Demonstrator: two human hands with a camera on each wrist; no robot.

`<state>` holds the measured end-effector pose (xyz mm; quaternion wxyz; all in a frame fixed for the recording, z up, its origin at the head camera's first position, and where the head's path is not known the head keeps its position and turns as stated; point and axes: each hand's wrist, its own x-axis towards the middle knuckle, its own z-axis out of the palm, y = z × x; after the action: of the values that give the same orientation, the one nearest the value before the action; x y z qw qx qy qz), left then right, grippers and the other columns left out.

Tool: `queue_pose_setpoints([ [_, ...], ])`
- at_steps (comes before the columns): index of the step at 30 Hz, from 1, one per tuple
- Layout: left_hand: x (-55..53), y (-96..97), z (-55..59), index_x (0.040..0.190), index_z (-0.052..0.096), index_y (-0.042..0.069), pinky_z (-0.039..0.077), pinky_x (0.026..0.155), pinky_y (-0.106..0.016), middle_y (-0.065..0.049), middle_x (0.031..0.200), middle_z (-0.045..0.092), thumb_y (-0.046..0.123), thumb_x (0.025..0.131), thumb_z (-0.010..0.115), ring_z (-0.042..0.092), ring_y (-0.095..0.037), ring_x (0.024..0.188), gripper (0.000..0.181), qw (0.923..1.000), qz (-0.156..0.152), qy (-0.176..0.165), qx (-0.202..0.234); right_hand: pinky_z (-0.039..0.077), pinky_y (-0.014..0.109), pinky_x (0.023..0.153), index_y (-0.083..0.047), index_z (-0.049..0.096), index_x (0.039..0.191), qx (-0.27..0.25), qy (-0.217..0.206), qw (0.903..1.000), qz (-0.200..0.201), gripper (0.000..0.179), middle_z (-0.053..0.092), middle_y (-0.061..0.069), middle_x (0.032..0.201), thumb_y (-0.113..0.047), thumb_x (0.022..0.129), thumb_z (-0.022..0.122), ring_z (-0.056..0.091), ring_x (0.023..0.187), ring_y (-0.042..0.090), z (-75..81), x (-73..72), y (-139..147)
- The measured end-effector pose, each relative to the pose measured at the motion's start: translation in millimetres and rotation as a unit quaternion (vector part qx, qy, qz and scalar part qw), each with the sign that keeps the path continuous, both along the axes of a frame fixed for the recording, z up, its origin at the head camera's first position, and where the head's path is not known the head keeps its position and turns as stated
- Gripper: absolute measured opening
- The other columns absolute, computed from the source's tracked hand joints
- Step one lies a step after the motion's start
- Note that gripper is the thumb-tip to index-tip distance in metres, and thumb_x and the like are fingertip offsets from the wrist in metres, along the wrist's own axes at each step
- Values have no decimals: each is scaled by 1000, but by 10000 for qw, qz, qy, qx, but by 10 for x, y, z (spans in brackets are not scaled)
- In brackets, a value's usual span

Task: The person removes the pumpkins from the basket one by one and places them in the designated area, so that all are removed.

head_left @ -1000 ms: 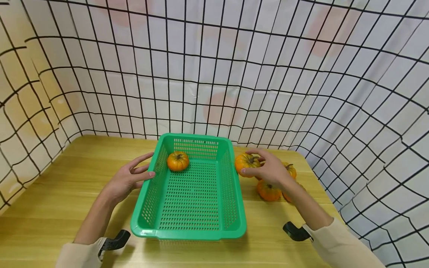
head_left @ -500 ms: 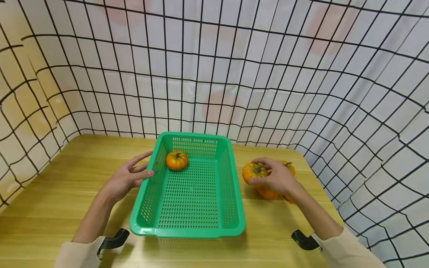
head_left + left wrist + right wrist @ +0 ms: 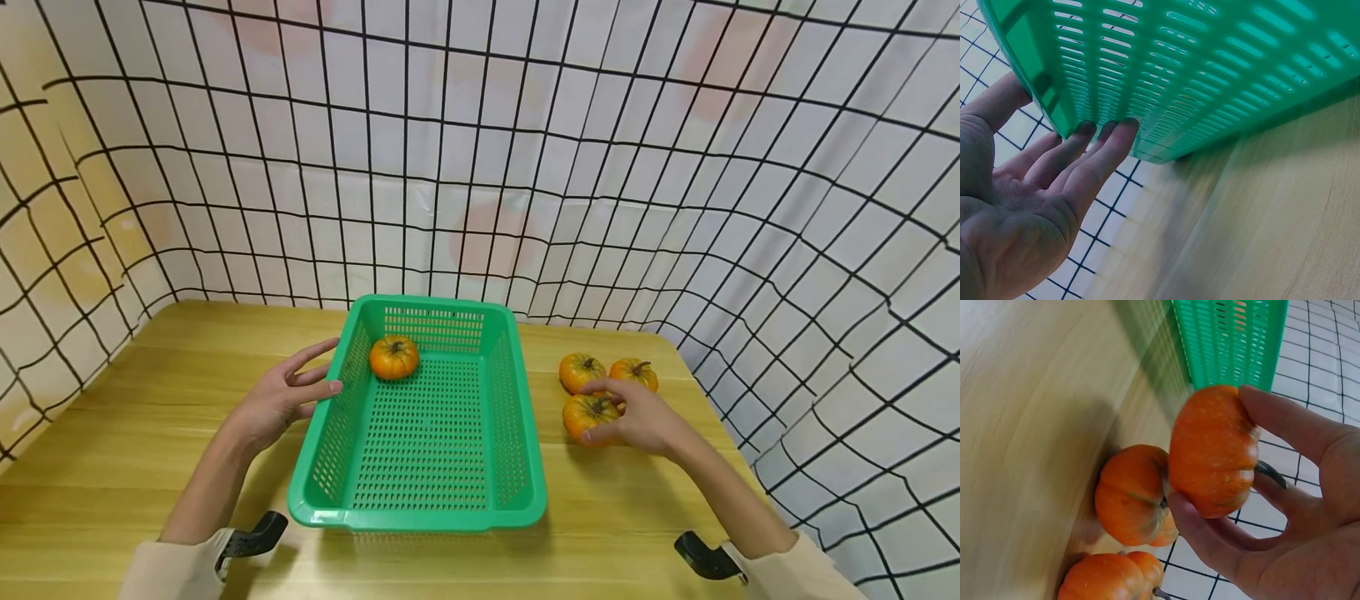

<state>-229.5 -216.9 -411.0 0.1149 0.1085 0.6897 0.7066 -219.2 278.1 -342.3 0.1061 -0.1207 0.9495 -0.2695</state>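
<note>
A small orange pumpkin (image 3: 1213,450) with a dark stem is pinched between the thumb and fingers of my right hand (image 3: 648,423). It hangs above the table, over another pumpkin (image 3: 1125,497) seen in the right wrist view. Two more pumpkins, one (image 3: 576,372) and another (image 3: 632,372), sit just beyond the hand. My left hand (image 3: 277,400) holds the left wall of a green perforated basket (image 3: 420,523): the thumb lies over the rim and the fingertips (image 3: 1125,128) touch the outside. Inside the basket, at its far left, rests one pumpkin (image 3: 393,358).
The wooden table (image 3: 165,358) carries everything. A white curtain-like wall with a black grid (image 3: 420,142) rises along the back and both sides. In the right wrist view, the basket's wall (image 3: 1232,344) stands close to the held pumpkin.
My right hand has moved right and nearer with the pumpkin, away from the basket's right edge, uncovering a pumpkin behind it. The left hand stays at the basket.
</note>
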Motion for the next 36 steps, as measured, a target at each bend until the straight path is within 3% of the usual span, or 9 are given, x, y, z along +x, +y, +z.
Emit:
queue_pose_setpoints([
  [3,-3,-2,-5,163,24,19,59,91,-37,-27,164,23,10,99,66,62,-9,124,77,10000,-33,11,82,46,63,99,-17,63,136,49,-160,9999,19,64,55,21,145,-37,80,86,49,130,48,9,41,43],
  [7,-4,-8,-1,163,24,19,60,90,-36,-28,164,24,9,99,65,66,-12,118,77,9999,-24,-14,135,47,63,97,-18,63,135,79,-318,9995,52,63,55,21,144,-35,79,86,49,130,48,9,77,91],
  [16,8,-13,-6,163,23,20,59,91,-34,-28,165,20,11,99,65,62,-3,120,77,10000,-38,9,71,49,60,94,-18,63,133,136,-737,9969,230,64,56,24,141,-31,76,87,49,127,49,-5,132,180],
  [26,-21,-4,-28,163,24,19,60,91,-37,-29,163,25,10,99,66,65,-9,119,77,10000,-36,10,76,48,59,94,-17,62,132,-4,-1184,9928,158,64,52,26,141,-25,75,89,46,128,48,-61,165,277],
  [36,-15,-4,-28,163,25,20,59,91,-37,-28,163,25,10,99,66,64,-10,120,77,9999,-28,-32,116,48,57,96,-15,62,128,-19,-1265,9918,169,63,56,22,137,-17,71,90,50,125,46,-214,153,301],
])
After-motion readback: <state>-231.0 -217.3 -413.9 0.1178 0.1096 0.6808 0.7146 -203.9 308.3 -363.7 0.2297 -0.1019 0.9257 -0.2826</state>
